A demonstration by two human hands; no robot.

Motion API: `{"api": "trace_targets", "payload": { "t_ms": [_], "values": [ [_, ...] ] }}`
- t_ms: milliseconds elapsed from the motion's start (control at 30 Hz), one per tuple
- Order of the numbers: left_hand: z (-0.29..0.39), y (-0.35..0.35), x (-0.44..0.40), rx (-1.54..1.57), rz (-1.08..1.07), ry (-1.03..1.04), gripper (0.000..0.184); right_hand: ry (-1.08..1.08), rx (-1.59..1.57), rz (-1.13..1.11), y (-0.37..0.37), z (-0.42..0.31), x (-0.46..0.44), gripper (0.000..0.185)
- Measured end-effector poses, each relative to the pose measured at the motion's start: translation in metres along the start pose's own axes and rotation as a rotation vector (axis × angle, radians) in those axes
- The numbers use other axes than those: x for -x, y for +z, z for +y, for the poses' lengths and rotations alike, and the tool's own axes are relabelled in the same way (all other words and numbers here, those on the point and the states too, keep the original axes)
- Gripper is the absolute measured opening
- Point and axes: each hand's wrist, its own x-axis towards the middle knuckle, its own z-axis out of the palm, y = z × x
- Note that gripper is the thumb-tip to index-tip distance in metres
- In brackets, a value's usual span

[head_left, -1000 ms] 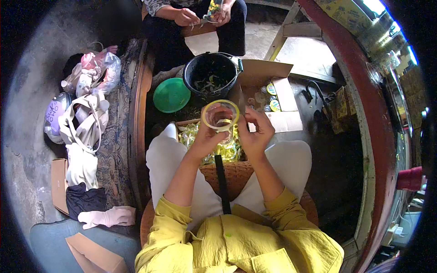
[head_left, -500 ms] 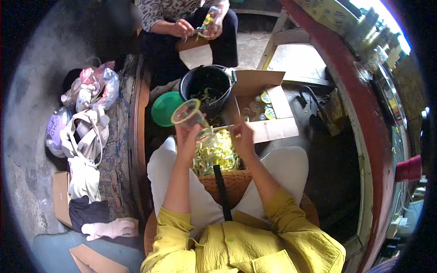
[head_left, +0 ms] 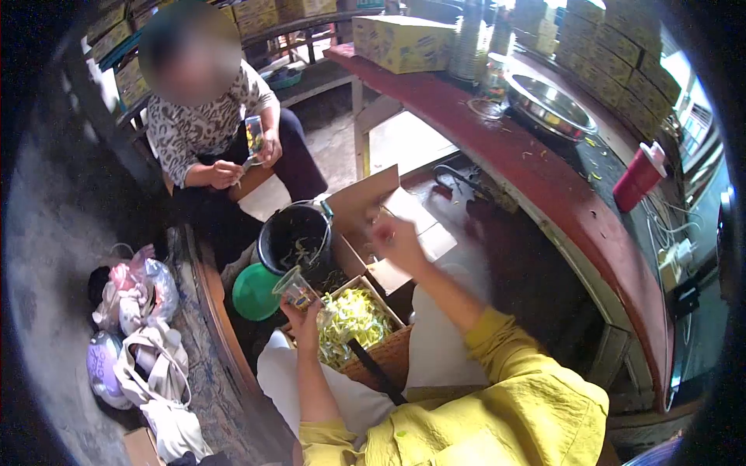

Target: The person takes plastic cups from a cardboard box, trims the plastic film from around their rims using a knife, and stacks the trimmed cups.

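My left hand (head_left: pixel 305 320) is wrapped around a clear plastic cup (head_left: pixel 292 284), tilted with its mouth toward the upper left. Some coloured print shows low on the cup. Beneath and beside it, a heap of yellow-green strips (head_left: pixel 357 322) fills a wicker basket (head_left: pixel 390 366) between my knees. Over the open cardboard box (head_left: pixel 362 200) my right hand (head_left: pixel 400 242) is raised, smeared by motion. Its fingers are too blurred to show whether they hold anything.
A black bucket (head_left: pixel 272 245) and a green basin (head_left: pixel 253 299) stand ahead-left. A co-worker (head_left: pixel 221 132) sits beyond, holding a printed clear cup (head_left: pixel 254 138). To the right, a red-edged table (head_left: pixel 497 147) carries a metal bowl (head_left: pixel 548 113) and red tumbler (head_left: pixel 639 179). Bags (head_left: pixel 144 291) lie left.
The view has turned up and right, bringing the table into sight. My right hand has moved from beside the cup to above the cardboard box. My left hand still holds the cup.
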Motion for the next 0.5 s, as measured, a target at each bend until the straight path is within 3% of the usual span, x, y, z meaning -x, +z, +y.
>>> {"api": "trace_targets", "payload": {
  "t_ms": [33,67,100,133,200,367,500],
  "values": [
    [0.001,0.002,0.002,-0.051,-0.035,0.018,0.065,0.058,0.067,0.012,-0.035,-0.045,-0.035,0.009],
    [0.003,0.004,0.002,-0.101,-0.068,0.036,0.064,-0.197,0.301,0.047,-0.071,-0.065,-0.063,0.011],
    [0.008,0.008,0.003,-0.053,-0.079,0.0,0.06,-0.095,0.394,0.169,-0.095,-0.079,-0.08,0.01],
    [0.014,0.013,0.003,-0.086,-0.067,-0.001,0.058,-0.153,0.348,0.248,-0.124,-0.092,-0.103,0.016],
    [0.022,0.018,0.007,-0.16,-0.039,-0.009,0.055,0.003,0.594,0.326,-0.171,-0.091,-0.127,0.025],
    [-0.008,0.003,-0.006,-0.101,-0.054,-0.04,0.058,0.035,0.929,0.131,-0.241,-0.055,-0.131,0.036],
    [-0.014,0.001,-0.004,-0.039,0.005,-0.019,0.059,0.199,1.114,0.083,-0.249,-0.055,-0.129,0.04]
  ]
}}
